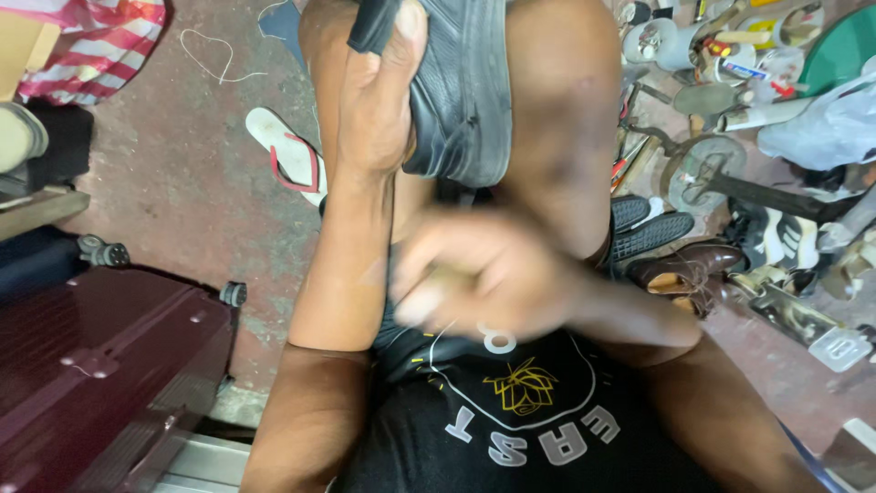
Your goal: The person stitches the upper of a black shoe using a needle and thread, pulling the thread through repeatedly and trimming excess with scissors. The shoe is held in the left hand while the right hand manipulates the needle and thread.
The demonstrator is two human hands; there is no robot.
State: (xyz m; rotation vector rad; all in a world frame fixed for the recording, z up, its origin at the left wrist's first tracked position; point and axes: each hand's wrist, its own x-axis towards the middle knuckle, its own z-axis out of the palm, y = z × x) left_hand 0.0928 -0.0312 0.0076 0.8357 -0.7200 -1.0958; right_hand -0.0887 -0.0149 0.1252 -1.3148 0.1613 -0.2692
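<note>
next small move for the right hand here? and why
Probably draw the right hand a little further toward the body, keeping its line steady. It is motion-blurred below the black leather piece, which the left hand pinches at its upper edge and braces between the knees. What the right hand holds is too blurred to tell, so this is a guess.

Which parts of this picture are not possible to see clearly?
- Head view: right hand is motion-blurred; whether it holds anything cannot be told.
- Head view: black leather piece gripped by left hand is cut off by the top edge.
- Head view: tools at upper right are too small and cluttered to identify.
</note>
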